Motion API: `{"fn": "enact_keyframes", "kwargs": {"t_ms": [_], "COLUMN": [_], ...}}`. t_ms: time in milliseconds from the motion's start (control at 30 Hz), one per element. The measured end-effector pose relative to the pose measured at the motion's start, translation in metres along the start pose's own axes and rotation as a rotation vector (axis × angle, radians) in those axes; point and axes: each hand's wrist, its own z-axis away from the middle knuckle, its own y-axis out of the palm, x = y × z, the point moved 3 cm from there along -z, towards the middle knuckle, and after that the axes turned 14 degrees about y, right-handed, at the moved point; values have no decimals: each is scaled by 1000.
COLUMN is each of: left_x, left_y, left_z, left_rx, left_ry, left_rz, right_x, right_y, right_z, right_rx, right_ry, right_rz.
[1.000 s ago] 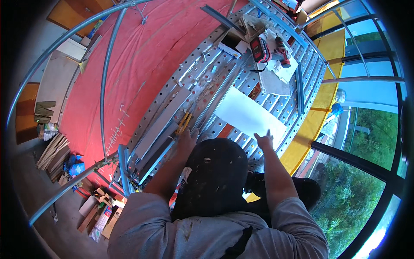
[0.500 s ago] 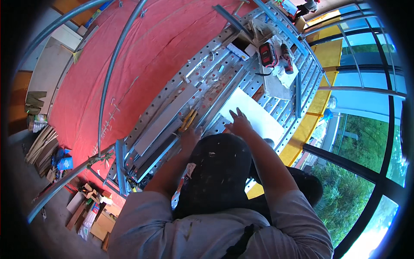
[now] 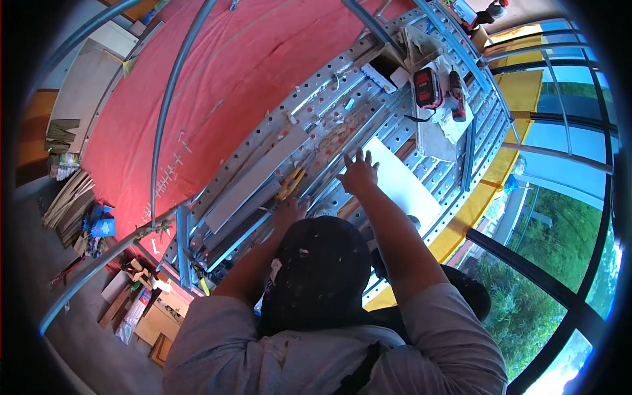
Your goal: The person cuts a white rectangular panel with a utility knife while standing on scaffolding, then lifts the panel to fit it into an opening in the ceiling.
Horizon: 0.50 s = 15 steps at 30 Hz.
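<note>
The right hand [image 3: 360, 174] has been brought over from the right end of the white board [image 3: 403, 187] to its left edge — fingers spread, nothing seen held — so the board's left side is now the part being attended to. Whether it is touched cannot be told. The board is laid on the perforated metal platform [image 3: 276, 122], a cordless drill [image 3: 457, 95] beyond it. The left hand [image 3: 291, 214] is placed beside a yellow-handled tool [image 3: 289, 184]; its grip cannot be made out.
</note>
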Motion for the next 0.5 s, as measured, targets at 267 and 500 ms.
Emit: {"fn": "enact_keyframes", "kwargs": {"t_ms": [267, 500], "left_x": [-25, 15], "left_y": [-65, -79], "left_z": [-16, -49], "left_rx": [303, -64], "left_ry": [-24, -6], "left_rz": [129, -16], "right_x": [-16, -5], "right_y": [-6, 2], "right_z": [-30, -36], "right_rx": [-85, -93], "right_ry": [0, 59], "right_rz": [-4, -151]}}
